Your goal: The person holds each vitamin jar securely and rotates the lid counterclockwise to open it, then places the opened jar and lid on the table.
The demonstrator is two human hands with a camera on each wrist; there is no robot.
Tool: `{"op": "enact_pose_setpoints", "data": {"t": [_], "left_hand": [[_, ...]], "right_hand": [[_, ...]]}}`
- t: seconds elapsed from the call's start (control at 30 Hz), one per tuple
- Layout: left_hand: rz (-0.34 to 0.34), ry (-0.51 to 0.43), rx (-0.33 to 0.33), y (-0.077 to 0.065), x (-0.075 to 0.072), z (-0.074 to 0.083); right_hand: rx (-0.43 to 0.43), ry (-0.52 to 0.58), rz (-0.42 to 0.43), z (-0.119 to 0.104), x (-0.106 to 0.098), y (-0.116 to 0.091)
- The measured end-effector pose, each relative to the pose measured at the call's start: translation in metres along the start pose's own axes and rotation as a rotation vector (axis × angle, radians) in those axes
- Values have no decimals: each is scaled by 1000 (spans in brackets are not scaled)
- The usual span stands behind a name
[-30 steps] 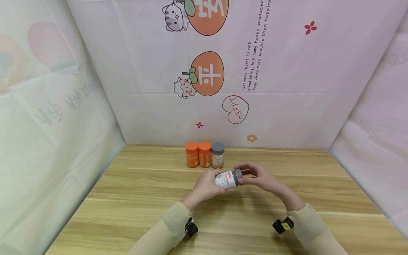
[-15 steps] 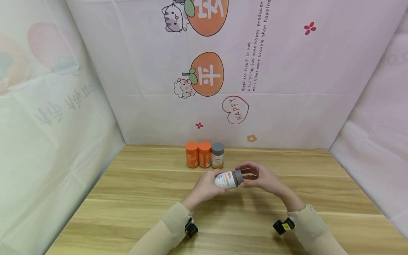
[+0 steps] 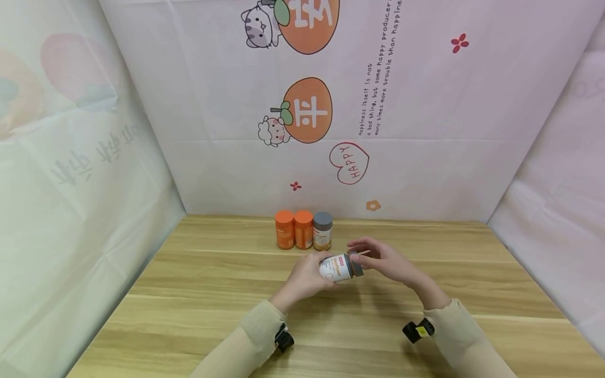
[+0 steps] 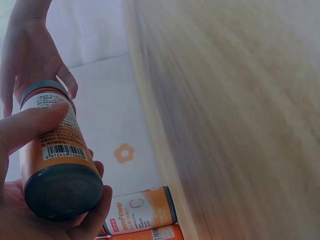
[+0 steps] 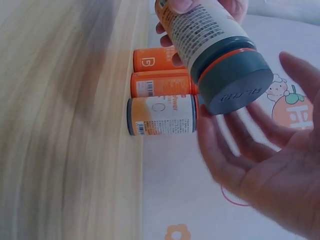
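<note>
My left hand (image 3: 307, 275) grips a white and orange supplement bottle (image 3: 336, 268), tilted above the table with its grey lid (image 3: 356, 264) toward the right. The thumb lies across the label in the left wrist view, and the dark base (image 4: 63, 191) faces that camera. Around the lid, my right hand (image 3: 385, 261) has its fingers spread and loosely bent. In the right wrist view the lid (image 5: 235, 82) sits on the bottle with an orange ring showing under it. One fingertip is at or near the lid's edge; whether it touches, I cannot tell.
At the back of the wooden table (image 3: 212, 294) two orange bottles (image 3: 285, 231) and a grey-lidded bottle (image 3: 323, 231) stand upright side by side. A printed white cloth (image 3: 416, 173) hangs behind them, with more cloth at both sides.
My right hand's fingers have shifted on the lid, the thumb moving up and more of the lid now showing. The left hand and its bottle have barely moved.
</note>
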State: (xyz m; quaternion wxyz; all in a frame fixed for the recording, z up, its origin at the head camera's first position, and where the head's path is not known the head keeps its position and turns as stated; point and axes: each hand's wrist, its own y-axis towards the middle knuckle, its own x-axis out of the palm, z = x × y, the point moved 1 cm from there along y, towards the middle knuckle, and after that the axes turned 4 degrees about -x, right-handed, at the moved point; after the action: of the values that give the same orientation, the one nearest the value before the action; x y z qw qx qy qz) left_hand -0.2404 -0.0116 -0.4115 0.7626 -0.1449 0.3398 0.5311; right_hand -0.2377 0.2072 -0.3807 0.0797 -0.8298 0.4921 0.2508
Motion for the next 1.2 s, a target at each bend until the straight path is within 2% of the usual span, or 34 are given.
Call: {"op": "enact_pose_setpoints", "data": {"t": [0.23,0.5,0.83,1.2], "left_hand": [[-8,-11,-12,-2,0,1],[2,6,-10,-1,-2,2],[3,20,-14,0,-3,1],[-7,11,-27,-1,-3,1]], "right_hand": [[129,-23,-16,-1,-1,4],[211,-33,-71,0,-3,6],[250,-26,-81,1,-2,5],[221,0,-99,-2,-2,5]]}}
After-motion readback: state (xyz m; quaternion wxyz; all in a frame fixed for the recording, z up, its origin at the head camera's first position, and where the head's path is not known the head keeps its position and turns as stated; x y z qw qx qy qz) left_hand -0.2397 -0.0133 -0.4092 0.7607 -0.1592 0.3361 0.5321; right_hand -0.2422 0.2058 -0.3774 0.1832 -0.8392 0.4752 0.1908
